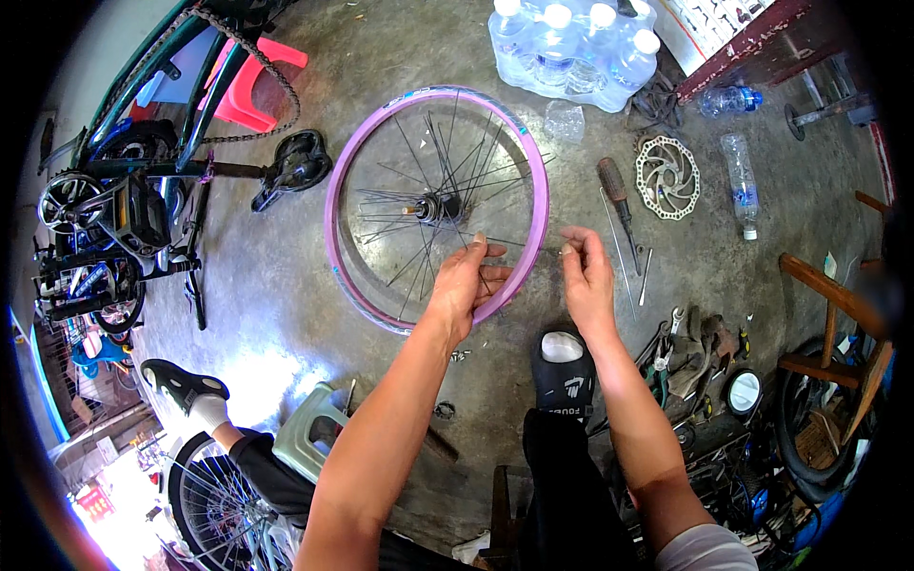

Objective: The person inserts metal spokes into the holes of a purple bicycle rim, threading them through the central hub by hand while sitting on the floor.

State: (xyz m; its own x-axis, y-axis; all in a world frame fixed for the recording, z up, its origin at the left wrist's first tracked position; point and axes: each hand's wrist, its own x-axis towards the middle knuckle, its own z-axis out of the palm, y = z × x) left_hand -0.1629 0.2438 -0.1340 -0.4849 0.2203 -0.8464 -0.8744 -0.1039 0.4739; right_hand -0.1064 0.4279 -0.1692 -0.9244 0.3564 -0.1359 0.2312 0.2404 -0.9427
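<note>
A purple bicycle rim (541,195) lies on the floor in front of me, with a dark hub (440,207) in its middle. Thin black spokes (407,271) fan out from the hub, several of them loose of the rim. My left hand (465,284) reaches inside the rim at its near right side, thumb and fingers closed around a spoke. Just outside the rim's right edge, my right hand (587,281) has thumb and forefinger pinched together. A tiny thing seems to be at their tips, too small to name.
Right of the wheel lie a screwdriver (617,195), a brake disc (668,178) and pliers (657,366). Shrink-wrapped water bottles (571,57) stand behind. A bicycle frame (190,114) is at left, a green stool (309,428) at near left, and a wooden stool (828,295) at right.
</note>
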